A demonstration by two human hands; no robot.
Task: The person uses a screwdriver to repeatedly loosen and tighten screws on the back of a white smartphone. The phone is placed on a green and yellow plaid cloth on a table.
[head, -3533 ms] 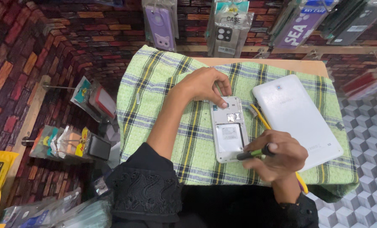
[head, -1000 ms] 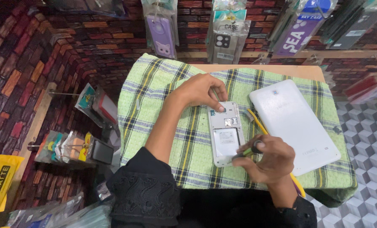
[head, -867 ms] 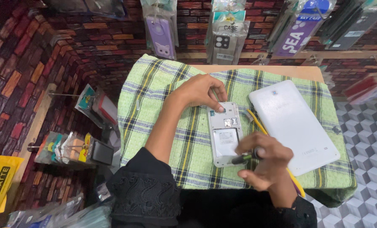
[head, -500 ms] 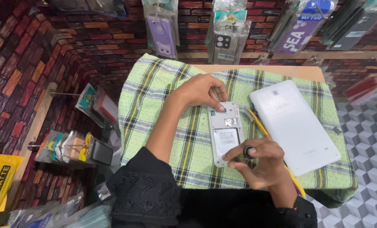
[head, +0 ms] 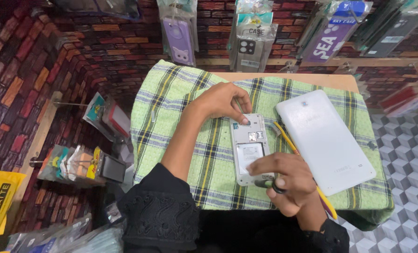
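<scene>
Left hand point(head: 220, 100) pins the opened phone point(head: 249, 149) at frame centre — right hand point(head: 286, 182), clamped on the screwdriver point(head: 271, 183), should stay upright.

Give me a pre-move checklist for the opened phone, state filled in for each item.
1. Left hand steadying top of opened phone: ok.
2. Right hand gripping dark-handled tool at phone's lower end: ok.
3. Tool tip seated on a screw: cannot tell, fingers hide it.
4. Phone lying flat on checked cloth: ok.
5. White tablet apart from phone: ok.
6. Yellow-handled brush lies between phone and tablet, passing under right hand: not ok.
</scene>
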